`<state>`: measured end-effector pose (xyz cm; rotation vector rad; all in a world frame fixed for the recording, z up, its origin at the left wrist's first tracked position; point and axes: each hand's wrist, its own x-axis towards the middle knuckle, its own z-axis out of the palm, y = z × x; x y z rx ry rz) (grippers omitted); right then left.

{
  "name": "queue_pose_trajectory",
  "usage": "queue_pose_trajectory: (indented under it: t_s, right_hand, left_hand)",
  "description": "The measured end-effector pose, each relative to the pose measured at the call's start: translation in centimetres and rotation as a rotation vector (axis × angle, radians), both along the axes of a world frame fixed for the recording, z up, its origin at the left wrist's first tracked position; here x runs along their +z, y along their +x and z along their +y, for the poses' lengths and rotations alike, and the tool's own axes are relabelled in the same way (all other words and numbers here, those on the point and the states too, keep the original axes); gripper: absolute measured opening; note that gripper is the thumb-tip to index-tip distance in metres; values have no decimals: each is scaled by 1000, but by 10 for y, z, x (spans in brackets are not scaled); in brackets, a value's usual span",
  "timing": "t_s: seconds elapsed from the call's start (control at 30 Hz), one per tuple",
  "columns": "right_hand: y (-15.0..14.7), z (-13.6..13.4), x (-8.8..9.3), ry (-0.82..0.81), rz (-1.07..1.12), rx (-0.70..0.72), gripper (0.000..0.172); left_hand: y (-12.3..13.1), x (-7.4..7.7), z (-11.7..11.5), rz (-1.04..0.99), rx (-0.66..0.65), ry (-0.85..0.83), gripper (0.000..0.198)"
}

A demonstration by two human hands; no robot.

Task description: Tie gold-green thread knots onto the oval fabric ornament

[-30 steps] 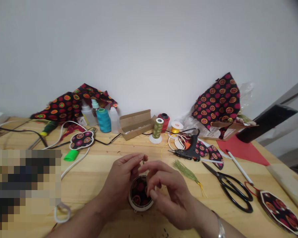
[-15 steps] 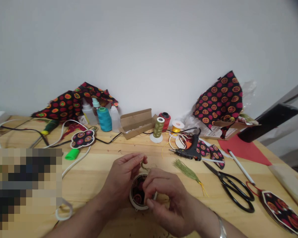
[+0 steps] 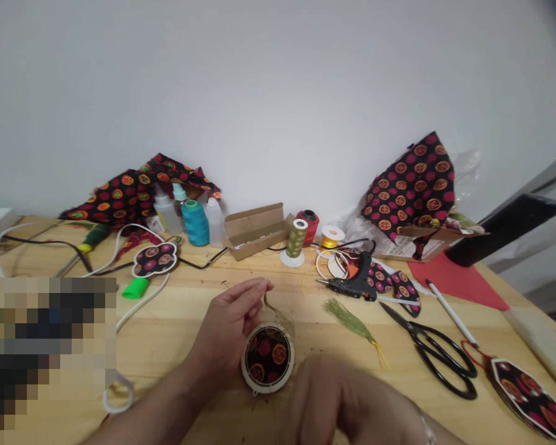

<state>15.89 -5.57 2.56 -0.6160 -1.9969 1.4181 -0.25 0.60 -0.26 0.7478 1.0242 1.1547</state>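
Note:
A round, white-rimmed ornament with dark patterned fabric point(image 3: 269, 358) lies on the table between my hands. My left hand point(image 3: 231, 318) is at its upper left, thumb and fingers pinched on thin olive thread point(image 3: 272, 304). Loose strands of that thread trail down to the ornament's upper edge. My right hand point(image 3: 328, 395) is to the lower right of the ornament, apart from it and smeared by motion, so its fingers cannot be made out. A green tassel with a yellow cord point(image 3: 349, 318) rests to the right.
Black scissors point(image 3: 426, 346), a glue gun point(image 3: 352, 281) and a white pen point(image 3: 451, 312) lie on the right. Behind stand an olive thread spool point(image 3: 296, 238), a teal spool point(image 3: 195, 224) and an open cardboard box point(image 3: 259, 232). A flower-shaped fabric piece point(image 3: 154, 258) lies left.
My right hand has let go of the ornament and pulled down and to the right, uncovering its fabric face. My left hand has stayed in nearly the same place.

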Motion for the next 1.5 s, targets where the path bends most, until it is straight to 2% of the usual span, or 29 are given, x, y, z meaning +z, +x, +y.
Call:
queue_pose_trajectory:
  t_s: [0.03, 0.07, 0.13, 0.17, 0.23, 0.33, 0.53, 0.83, 0.97, 1.1, 1.2, 1.4, 1.5]
  right_hand:
    - [0, 6, -2, -104, -10, -48, 36]
    - [-1, 13, -4, -140, 19, -184, 35]
    - [-5, 28, -12, -82, 15, -626, 25]
    - [-7, 35, -17, -41, 6, -759, 18]
    - [-11, 44, -24, 9, 10, -867, 9]
    - [-13, 45, -28, 14, 32, -833, 10]
    - [-16, 38, -24, -60, 68, -766, 8]
    - [-8, 42, -18, -105, 168, -813, 7]
    - [-4, 44, -20, -219, 336, -787, 9]
    - [-3, 48, -24, -356, 471, -843, 5]
    - [0, 50, -24, -400, 554, -844, 6]
    - [10, 54, -13, -519, 783, -726, 8]
    - [17, 57, -7, -595, 836, -713, 11]
  left_hand:
    - [0, 0, 0, 25, 4, 7, 22]
    - [1, 0, -1, 52, 9, 21, 21]
    - [2, 1, -2, 89, 15, 69, 17]
    - [2, 1, -2, 101, 9, 99, 14]
    - [2, 1, -4, 123, -23, 157, 11]
    - [1, 1, -7, 150, -91, 225, 11]
    - [1, 0, -10, 212, -209, 284, 14]
    - [3, -1, -12, 117, -294, 166, 28]
    - [3, 0, -13, 205, -445, 175, 30]
    - [2, 0, -13, 270, -527, 191, 33]
    - [2, 0, -14, 285, -616, 185, 32]
    - [1, 4, -20, 300, -865, 187, 23]
    - [-4, 9, -23, 257, -1081, 134, 21]
